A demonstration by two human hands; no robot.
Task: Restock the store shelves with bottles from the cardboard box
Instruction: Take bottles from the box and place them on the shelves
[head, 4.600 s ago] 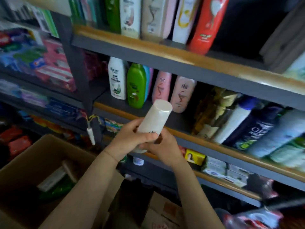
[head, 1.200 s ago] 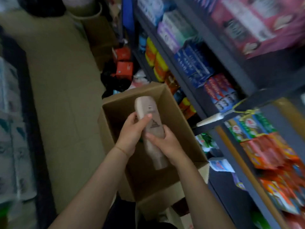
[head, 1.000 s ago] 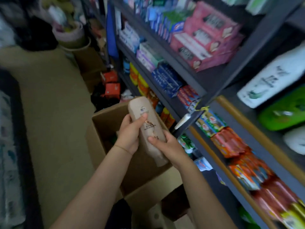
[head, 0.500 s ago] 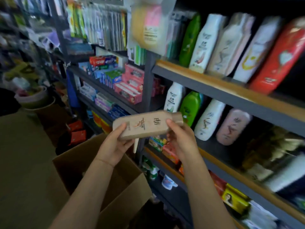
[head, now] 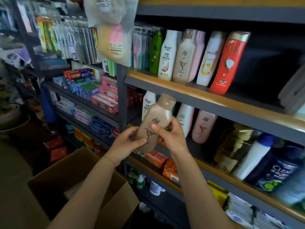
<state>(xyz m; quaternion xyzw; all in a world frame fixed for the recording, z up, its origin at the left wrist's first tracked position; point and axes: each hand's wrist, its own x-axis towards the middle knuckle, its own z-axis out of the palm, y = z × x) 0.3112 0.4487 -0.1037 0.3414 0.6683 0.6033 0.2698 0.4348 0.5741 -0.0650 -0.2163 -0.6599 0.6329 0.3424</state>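
Before the shelves, both hands, left and right, grip a tan bottle, cap up. Near left, the box seems to hold something pale.

Two bare forearms, no sleeves in view, left grip and right grip ungloved — thin band at left wrist

Shelves, seemingly upright bottles
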